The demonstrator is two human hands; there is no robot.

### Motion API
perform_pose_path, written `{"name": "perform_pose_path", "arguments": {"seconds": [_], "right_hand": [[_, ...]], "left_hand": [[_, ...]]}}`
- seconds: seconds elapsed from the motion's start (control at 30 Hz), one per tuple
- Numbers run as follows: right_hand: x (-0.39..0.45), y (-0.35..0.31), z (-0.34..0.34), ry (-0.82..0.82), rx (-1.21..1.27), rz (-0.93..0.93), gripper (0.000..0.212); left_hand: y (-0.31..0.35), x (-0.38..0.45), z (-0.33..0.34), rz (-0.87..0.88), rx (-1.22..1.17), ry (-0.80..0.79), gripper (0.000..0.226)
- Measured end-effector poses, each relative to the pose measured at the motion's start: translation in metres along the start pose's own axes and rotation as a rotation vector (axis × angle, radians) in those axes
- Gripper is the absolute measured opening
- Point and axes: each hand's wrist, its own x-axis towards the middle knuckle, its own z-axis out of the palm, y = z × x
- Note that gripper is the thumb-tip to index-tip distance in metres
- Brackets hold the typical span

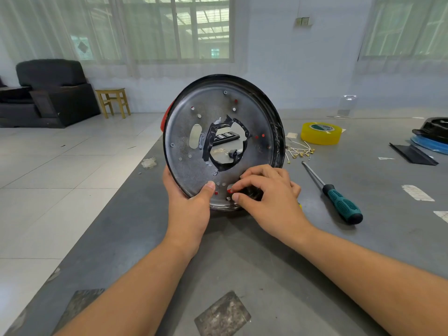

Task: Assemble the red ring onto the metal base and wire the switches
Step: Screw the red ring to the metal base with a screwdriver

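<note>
Metal base: I hold it upright on its lower edge on the desk, its flat gray face turned toward me.
Center hole: ragged, lined with black tape; the desk shows through it.
Red ring: mostly hidden behind the base; a red sliver shows at the left rim and red spots show through small holes.
Left hand: my grip is closed on the lower left rim, thumb pressed on the face, fingers behind.
Right hand: fingers curled at the lower edge, pinching a small dark part against the base; I cannot tell what it is.
Screwdriver: green and black handle, lying on the desk right of my right hand.
Wires: a loose bunch of white leads with brass ends, just beyond the screwdriver tip.
Tape roll: yellow, lying flat behind the wires.
Black strip: flat on the desk at far right.
</note>
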Motion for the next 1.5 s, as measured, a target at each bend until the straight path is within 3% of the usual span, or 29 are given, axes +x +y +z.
{"name": "perform_pose_path", "arguments": {"seconds": [0.17, 0.4, 0.5, 0.63, 0.77, 0.9, 1.03, 1.27, 1.5], "right_hand": [[0.0, 0.014, -0.023, 0.127, -0.112, -0.062, 0.021], [-0.009, 0.04, -0.033, -0.27, -0.361, 0.179, 0.052], [-0.007, 0.04, -0.028, -0.316, -0.385, 0.156, 0.039], [-0.004, 0.042, -0.027, -0.236, -0.34, 0.203, 0.031], [-0.004, 0.04, -0.034, -0.076, -0.053, 0.295, 0.024], [-0.01, 0.027, -0.037, -0.035, 0.064, 0.097, 0.013], [-0.022, 0.015, -0.03, -0.157, 0.052, -0.066, 0.024], [-0.027, 0.012, -0.022, -0.259, -0.011, -0.082, 0.034], [-0.027, 0.012, -0.022, -0.258, -0.019, -0.081, 0.036]], "left_hand": [[0.004, 0.002, -0.004, -0.043, -0.046, 0.04, 0.086], [0.006, 0.015, -0.016, -0.121, -0.17, 0.14, 0.065], [0.01, 0.018, -0.021, -0.138, -0.218, 0.161, 0.067], [0.013, 0.022, -0.025, -0.133, -0.248, 0.188, 0.064], [0.014, 0.026, -0.03, -0.133, -0.274, 0.205, 0.058], [0.013, 0.03, -0.034, -0.111, -0.276, 0.216, 0.055], [0.011, 0.032, -0.036, -0.086, -0.276, 0.234, 0.062], [0.01, 0.03, -0.035, -0.07, -0.274, 0.233, 0.07], [0.01, 0.03, -0.035, -0.072, -0.276, 0.232, 0.072]]}}
